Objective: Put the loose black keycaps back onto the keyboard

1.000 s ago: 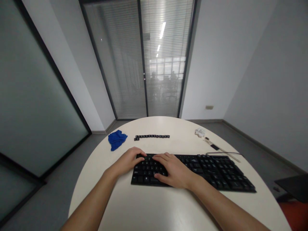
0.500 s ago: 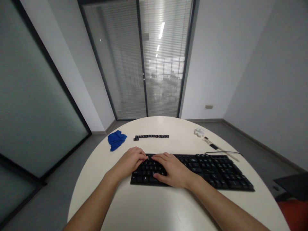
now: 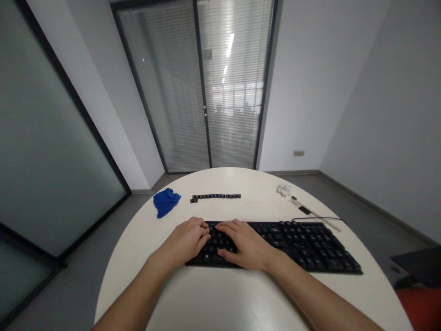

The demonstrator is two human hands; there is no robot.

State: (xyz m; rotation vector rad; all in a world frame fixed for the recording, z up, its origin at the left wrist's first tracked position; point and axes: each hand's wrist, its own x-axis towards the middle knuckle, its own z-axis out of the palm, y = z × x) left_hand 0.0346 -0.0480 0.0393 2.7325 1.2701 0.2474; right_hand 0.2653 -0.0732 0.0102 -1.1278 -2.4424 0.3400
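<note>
A black keyboard [image 3: 306, 246] lies across the round table, its left part under both hands. My left hand [image 3: 188, 239] rests at its upper left corner, fingers curled and thumb drawn in close to them. Whatever sits between those fingertips is too small to make out. Over the left half of the keys lies my right hand [image 3: 243, 243], fingers stretched forward and thumb spread apart, touching the keyboard. Beyond the keyboard, several loose black keycaps [image 3: 217, 196] stand in a row, with a few more just below its left end.
A crumpled blue cloth [image 3: 166, 202] lies at the table's left. On the right are a crumpled whitish piece [image 3: 284, 190], a thin brush-like stick [image 3: 315, 214] with a black part, and the keyboard's cable [image 3: 317, 217]. The white table's [image 3: 220, 299] curved edge surrounds everything.
My left hand has shifted slightly down and toward me, its thumb now lower at the keyboard's left edge. My right hand has stayed nearly in place.
</note>
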